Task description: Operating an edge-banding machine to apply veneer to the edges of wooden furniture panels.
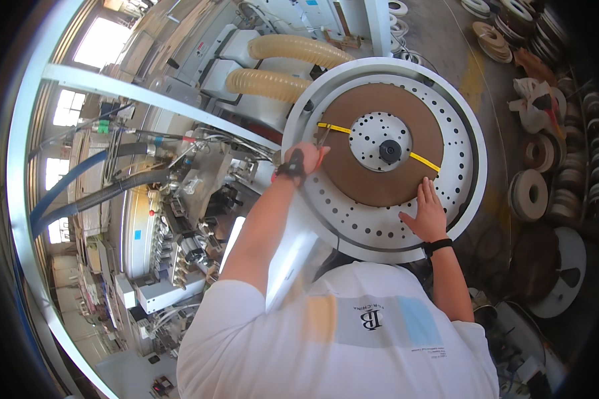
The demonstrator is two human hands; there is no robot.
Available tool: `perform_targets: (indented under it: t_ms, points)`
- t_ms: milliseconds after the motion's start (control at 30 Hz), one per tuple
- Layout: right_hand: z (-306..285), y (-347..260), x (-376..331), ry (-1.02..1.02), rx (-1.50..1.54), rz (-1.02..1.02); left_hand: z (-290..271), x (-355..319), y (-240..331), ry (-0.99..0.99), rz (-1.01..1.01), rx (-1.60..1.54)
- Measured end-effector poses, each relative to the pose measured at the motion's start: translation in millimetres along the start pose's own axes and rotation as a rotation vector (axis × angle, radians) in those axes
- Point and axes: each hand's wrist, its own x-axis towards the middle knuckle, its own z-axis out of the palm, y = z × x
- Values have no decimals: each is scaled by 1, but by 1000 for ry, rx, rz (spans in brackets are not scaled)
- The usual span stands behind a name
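Sitting inside that big round white housing is a wide brown roll, ringing a hole-dotted hub. Right hand is open, fingertips at the roll's lower-right edge; left hand is wrapped around what look like red-handled scissors, tips right by a yellow strip.

Bold black letters stand on the white shirt's grey panel, with tiny print lower down
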Motion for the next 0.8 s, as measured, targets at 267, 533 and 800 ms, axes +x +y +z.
perform_targets:
  t_ms: [267,533,800]
  points:
    - [3,-14,-17,33,69,-6,2,-66,122,-36,332,71]
    - [10,-6,-29,68,225,-119,45,-40,194,-47,437,262]
    - [-14,20,1,179,438,82,17,-74,180,-173,367,-28]
